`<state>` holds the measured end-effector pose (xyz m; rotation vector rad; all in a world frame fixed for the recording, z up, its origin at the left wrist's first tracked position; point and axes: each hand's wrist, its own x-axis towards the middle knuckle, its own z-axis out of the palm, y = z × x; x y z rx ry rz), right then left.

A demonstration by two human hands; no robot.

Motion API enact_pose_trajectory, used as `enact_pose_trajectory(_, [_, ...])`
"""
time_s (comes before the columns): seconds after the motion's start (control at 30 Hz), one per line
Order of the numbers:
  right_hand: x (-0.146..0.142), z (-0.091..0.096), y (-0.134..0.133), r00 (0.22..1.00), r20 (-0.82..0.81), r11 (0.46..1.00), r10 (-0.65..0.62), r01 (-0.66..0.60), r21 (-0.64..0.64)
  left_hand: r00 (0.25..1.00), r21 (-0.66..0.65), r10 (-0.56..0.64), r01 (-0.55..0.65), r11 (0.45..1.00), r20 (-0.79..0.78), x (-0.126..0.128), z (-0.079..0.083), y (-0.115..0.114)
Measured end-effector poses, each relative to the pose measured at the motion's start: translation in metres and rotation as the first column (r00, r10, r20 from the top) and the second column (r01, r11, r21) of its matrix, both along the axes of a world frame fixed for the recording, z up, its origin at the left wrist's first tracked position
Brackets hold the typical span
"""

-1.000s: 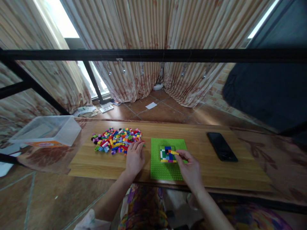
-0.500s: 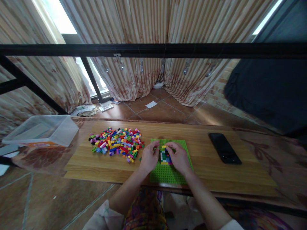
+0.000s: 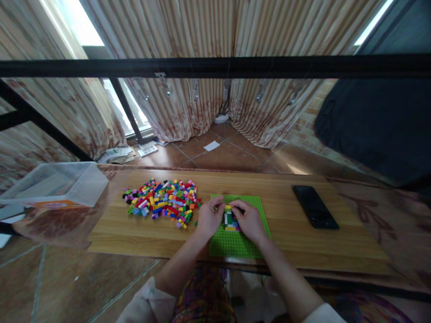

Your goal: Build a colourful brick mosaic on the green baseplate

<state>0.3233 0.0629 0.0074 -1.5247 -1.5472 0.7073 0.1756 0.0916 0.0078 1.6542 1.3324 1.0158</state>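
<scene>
A small multicoloured brick build point(image 3: 230, 220) in green, white, yellow and blue sits on the green studded baseplate point(image 3: 235, 247). On its left side, my left hand point(image 3: 211, 217) is curled, with thumb and fingertips pinched at the build's far corner; anything between them is too small to make out. From the right, my right hand point(image 3: 249, 220) reaches over the build, its fingers closed at the far edge near a yellow brick. Both hands hide parts of the build, and what the right fingertips hold cannot be seen.
Left of the baseplate lies a spread pile of loose coloured bricks point(image 3: 164, 202) on the wooden board point(image 3: 141, 237). A clear plastic box point(image 3: 57, 184) stands at the far left. A black phone point(image 3: 314, 207) lies at the right. A black rail point(image 3: 215, 67) crosses behind.
The right hand's fingers have shifted slightly over the build's far edge. Both hands stay around the build, and the whole view has moved a little.
</scene>
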Motion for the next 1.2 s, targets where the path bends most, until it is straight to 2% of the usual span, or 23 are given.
enact_pose_trajectory(0.27, [0.002,-0.002,0.001,0.992,-0.125,0.999,-0.009,0.003,-0.046,1.0,0.007,0.004,-0.004,1.0,0.022,0.002,-0.002,0.002])
enact_pose_trajectory(0.63, [0.001,-0.002,0.005,0.982,-0.183,0.993,-0.038,0.017,-0.118,0.999,0.015,-0.036,0.036,0.999,-0.022,0.0,0.009,0.002])
enact_pose_trajectory(1.2, [0.002,-0.001,0.014,0.963,-0.265,0.987,-0.052,0.009,-0.162,0.993,-0.002,-0.072,0.072,0.997,-0.089,-0.001,0.009,0.005])
